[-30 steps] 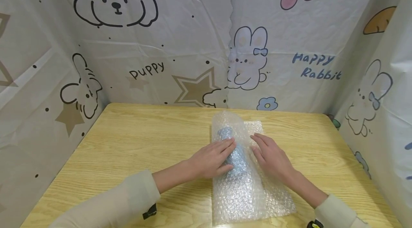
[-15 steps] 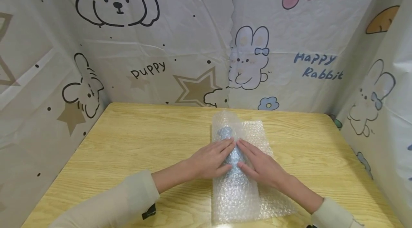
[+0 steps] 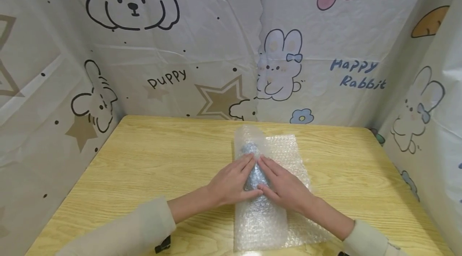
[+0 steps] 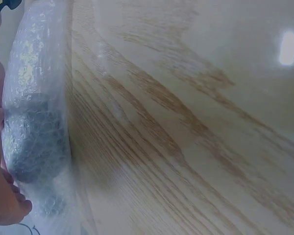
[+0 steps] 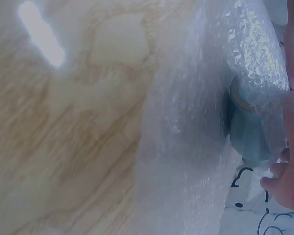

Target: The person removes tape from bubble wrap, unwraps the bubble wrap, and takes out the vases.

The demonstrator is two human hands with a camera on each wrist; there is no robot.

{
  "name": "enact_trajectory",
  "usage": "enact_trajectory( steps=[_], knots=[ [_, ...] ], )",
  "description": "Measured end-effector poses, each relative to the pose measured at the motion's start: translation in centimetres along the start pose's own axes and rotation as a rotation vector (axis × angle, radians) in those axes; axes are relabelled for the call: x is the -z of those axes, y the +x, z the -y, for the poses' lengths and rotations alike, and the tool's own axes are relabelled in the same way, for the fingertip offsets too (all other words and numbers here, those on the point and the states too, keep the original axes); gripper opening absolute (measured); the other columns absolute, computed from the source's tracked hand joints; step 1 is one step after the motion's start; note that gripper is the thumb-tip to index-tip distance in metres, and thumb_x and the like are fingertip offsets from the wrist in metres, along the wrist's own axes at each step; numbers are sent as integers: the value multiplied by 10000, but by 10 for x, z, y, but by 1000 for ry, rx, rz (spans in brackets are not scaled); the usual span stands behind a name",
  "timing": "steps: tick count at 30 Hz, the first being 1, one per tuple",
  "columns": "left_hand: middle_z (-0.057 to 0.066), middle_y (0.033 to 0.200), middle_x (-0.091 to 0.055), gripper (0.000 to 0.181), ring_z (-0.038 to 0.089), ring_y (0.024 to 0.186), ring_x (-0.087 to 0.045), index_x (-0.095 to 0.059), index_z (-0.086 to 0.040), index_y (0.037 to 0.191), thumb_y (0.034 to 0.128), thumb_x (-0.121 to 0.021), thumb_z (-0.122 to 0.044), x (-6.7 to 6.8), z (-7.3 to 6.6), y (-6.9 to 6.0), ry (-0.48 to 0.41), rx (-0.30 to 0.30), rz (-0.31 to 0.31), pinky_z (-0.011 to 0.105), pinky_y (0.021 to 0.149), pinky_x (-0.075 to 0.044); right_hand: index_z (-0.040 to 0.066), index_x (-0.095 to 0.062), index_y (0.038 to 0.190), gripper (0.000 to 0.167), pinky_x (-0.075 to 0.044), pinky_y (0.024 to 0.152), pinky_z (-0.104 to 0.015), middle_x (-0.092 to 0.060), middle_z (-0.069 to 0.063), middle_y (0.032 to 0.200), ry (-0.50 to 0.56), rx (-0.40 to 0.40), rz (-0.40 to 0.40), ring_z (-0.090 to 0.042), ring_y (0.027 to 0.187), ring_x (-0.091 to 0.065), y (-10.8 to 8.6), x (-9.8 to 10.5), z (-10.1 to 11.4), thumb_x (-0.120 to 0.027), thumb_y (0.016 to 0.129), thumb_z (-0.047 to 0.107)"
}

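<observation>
A bluish, bottle-like object (image 3: 257, 175) lies under a fold of clear bubble wrap (image 3: 261, 228), its narrower end toward the back of the table. My left hand (image 3: 231, 181) rests on its left side and my right hand (image 3: 286, 187) on its right, fingers extended, fingertips nearly meeting over it. In the left wrist view the object (image 4: 36, 137) shows dark through the wrap. From the right wrist view, a rounded end of the object (image 5: 250, 127) shows beside the wrap's fold.
A flat layer of bubble wrap (image 3: 285, 151) extends to the right beneath the fold. The wooden table (image 3: 162, 147) meets a pale printed cloth (image 3: 202, 55) at its back and sides.
My right hand has moved left, drawing the wrap's fold against the object. Both hands and the covered object have then shifted slightly left.
</observation>
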State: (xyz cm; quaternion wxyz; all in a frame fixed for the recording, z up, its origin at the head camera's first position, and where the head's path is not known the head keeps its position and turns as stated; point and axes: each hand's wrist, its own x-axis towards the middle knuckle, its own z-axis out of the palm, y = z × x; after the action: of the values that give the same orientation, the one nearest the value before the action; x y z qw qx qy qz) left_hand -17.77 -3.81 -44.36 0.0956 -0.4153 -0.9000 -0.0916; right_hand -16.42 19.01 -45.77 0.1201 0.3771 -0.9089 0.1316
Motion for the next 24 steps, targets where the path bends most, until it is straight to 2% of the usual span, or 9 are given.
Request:
enact_trajectory(
  steps=[7, 12, 18, 24],
  knots=[
    [227, 1578, -284, 925, 336, 1452, -291, -300, 66, 1524, 962, -478, -647, 2, 4, -6, 4, 4, 28, 424, 1164, -282, -17, -319, 1539, 697, -244, 1170, -492, -304, -184, 1585, -50, 29, -32, -379, 1444, -294, 5, -4, 5, -426, 1050, 467],
    [214, 1589, -261, 932, 322, 1466, -262, -273, 54, 1537, 961, -481, -648, 4, 8, -10, 0, 15, 52, 425, 1168, -273, -19, -285, 1549, 707, -207, 1187, -450, -278, -186, 1594, -36, 34, -26, -368, 1455, -272, 9, -7, 9, -407, 1054, 471],
    [208, 1584, -282, 926, 314, 1465, -271, -287, 53, 1534, 961, -484, -648, 5, 14, -19, -2, 20, 47, 409, 1173, -258, -21, -323, 1535, 690, -249, 1172, -480, -322, -185, 1574, -62, 27, -25, -366, 1440, -307, 16, -6, 19, -466, 1040, 437],
    [210, 1581, -298, 909, 306, 1467, -267, -309, 60, 1525, 966, -495, -633, 8, 22, -33, -23, 19, 51, 401, 1180, -245, 1, -342, 1537, 677, -303, 1132, -552, -344, -156, 1572, -84, -5, 13, -358, 1440, -310, 26, -9, 33, -501, 1032, 423]
  ],
)
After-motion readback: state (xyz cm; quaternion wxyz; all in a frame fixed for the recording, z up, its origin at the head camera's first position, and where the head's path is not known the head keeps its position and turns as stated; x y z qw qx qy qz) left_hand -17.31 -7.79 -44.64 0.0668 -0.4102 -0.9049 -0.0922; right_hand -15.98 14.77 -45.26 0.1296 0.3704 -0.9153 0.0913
